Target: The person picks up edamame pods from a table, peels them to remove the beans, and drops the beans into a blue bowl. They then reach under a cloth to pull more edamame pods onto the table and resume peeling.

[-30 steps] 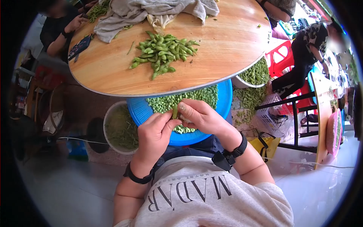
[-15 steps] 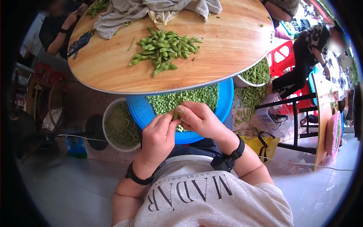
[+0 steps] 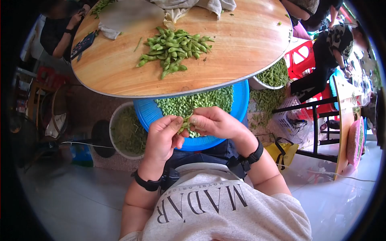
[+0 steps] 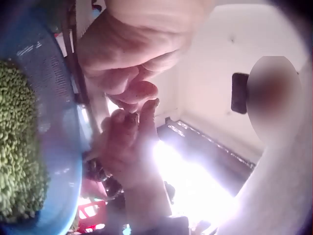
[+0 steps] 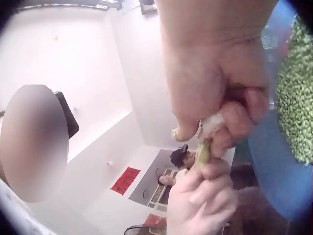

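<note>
Centre of head view: pinching one green pod with left hand and right hand, thumb and fingers of each clamped on it. Below both, one round blue basin of many small oval beans. Left of basin, one pale round tub. Upper centre, on one wood-grain table, one heap of plump, bumpy pods; near top edge, crumpled cloth.

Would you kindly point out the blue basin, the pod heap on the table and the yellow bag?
Blue basin [image 3: 145, 113], head view: left wall.
Pod heap [image 3: 173, 48], head view: middle.
Yellow bag [image 3: 273, 153], head view: left side.
</note>
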### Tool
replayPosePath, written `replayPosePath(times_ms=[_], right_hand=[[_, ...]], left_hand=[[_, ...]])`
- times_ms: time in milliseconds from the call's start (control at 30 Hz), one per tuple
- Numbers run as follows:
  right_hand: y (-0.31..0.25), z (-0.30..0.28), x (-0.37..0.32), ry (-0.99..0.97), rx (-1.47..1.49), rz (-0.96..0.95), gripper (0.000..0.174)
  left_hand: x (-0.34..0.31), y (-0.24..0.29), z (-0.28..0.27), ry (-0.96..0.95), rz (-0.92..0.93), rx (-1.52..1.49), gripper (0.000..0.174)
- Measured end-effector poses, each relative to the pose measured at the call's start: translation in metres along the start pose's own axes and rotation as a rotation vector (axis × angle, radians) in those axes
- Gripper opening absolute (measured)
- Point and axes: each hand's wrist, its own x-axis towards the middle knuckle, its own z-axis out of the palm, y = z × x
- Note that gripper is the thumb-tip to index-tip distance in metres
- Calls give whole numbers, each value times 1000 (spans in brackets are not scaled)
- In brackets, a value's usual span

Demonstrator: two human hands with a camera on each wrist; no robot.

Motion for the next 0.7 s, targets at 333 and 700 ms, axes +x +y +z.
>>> replayPosePath(times_ms=[333,700], right_hand=[[9,-10,12,36,-91,-68,22],[15,-31,8,106,-42,163,20]], left_hand=[[9,-1,2,4,25,282,14],[22,1,-4,-149,-54,323,16]])
